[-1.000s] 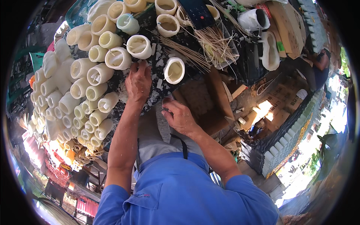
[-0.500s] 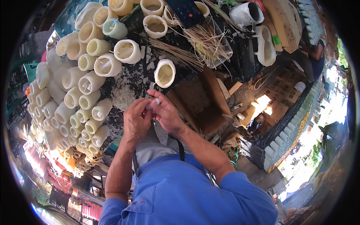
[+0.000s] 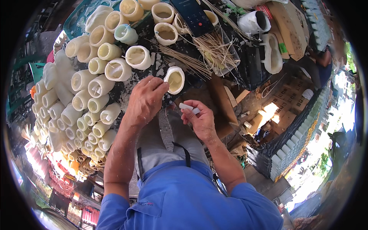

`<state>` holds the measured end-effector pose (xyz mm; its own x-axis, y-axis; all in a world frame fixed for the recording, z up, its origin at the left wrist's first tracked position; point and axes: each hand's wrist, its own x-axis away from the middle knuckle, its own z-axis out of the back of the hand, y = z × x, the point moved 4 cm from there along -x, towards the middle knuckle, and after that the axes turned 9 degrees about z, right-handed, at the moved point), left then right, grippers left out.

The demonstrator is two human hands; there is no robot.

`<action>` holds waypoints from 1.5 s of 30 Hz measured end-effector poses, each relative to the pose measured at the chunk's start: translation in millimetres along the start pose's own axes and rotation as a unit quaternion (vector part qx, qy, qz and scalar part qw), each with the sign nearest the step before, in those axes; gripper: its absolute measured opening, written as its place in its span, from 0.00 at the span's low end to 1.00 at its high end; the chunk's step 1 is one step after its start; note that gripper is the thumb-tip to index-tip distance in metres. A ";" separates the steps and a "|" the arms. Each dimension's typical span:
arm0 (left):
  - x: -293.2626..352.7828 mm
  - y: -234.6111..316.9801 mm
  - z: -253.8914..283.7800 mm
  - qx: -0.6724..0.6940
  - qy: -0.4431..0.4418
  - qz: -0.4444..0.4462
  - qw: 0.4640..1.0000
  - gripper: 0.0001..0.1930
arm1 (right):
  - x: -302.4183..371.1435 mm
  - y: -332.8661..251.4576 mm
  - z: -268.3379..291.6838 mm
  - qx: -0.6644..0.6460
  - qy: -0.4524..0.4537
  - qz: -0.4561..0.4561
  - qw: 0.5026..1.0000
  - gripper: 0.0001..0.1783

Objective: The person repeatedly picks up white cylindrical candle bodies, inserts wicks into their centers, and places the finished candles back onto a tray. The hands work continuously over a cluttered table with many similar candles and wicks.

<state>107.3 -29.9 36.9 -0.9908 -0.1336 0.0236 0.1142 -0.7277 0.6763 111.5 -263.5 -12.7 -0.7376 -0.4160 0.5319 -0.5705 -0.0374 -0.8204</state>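
At the near edge of the counter (image 3: 122,89), our left hand (image 3: 145,100) curls beside the pale wax-like cup (image 3: 176,81); whether it touches or holds anything, we cannot tell. Nearer and right, our right hand (image 3: 201,119) keeps a closed pinch grip on short white sticks (image 3: 186,106), probably light, stiff and brittle, best held gently mid-length.

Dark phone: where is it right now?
Head view, top edge, slightly right of centre: the dark phone sits just above the pile of thin sticks.
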 end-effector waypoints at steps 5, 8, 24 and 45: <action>-15.7 -2.0 -1.8 0.053 0.014 0.000 0.998 0.16 | -3.4 -64.9 -8.8 0.316 0.042 0.261 0.911 0.18; -22.6 -3.2 -3.9 0.100 0.005 0.021 0.995 0.12 | -11.5 -78.9 -27.6 0.354 0.031 0.319 0.878 0.18; -35.6 -6.8 -7.0 0.193 -0.003 0.112 0.975 0.09 | -18.0 -80.3 -18.5 0.344 -0.018 0.203 0.917 0.18; 52.8 -33.8 -57.0 -0.003 0.005 0.269 0.963 0.11 | 12.6 4.7 13.1 0.432 -0.069 0.147 0.887 0.14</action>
<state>55.4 -50.7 -26.6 -0.7868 -0.4990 0.3631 0.6119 -0.5545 0.5640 104.2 -280.8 -12.5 -0.7238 -0.6274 0.2872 0.1720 -0.5672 -0.8054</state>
